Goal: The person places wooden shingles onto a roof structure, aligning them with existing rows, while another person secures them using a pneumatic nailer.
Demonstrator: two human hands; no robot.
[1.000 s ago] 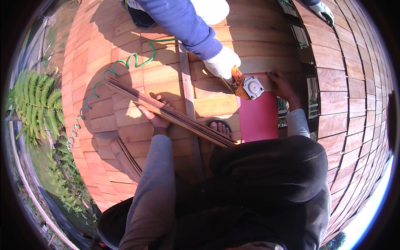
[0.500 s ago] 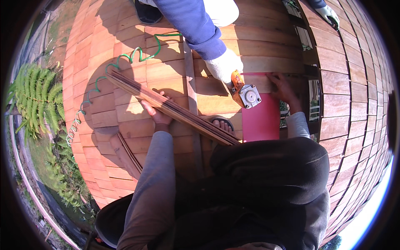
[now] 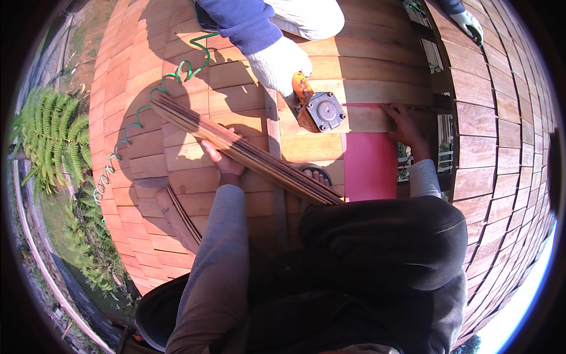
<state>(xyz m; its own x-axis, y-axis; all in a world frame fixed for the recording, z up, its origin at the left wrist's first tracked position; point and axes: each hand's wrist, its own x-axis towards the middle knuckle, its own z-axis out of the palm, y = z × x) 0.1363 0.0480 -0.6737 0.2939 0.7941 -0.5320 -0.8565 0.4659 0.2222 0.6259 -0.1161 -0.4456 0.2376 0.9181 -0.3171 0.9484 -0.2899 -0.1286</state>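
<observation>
Hands — left [image 3: 223,163] around stacked wooden slats [image 3: 253,154]; right [image 3: 405,127] against a shingle [image 3: 368,120]

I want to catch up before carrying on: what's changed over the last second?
The co-worker's gloved hand moved the orange-handled tool leftward and slightly up the picture, uncovering more of the wooden shingle and pink sheet. Nothing was visibly grasped or released. The left hand still holds the bundle of wooden strips; the right hand stays at the shingle's right end.
</observation>
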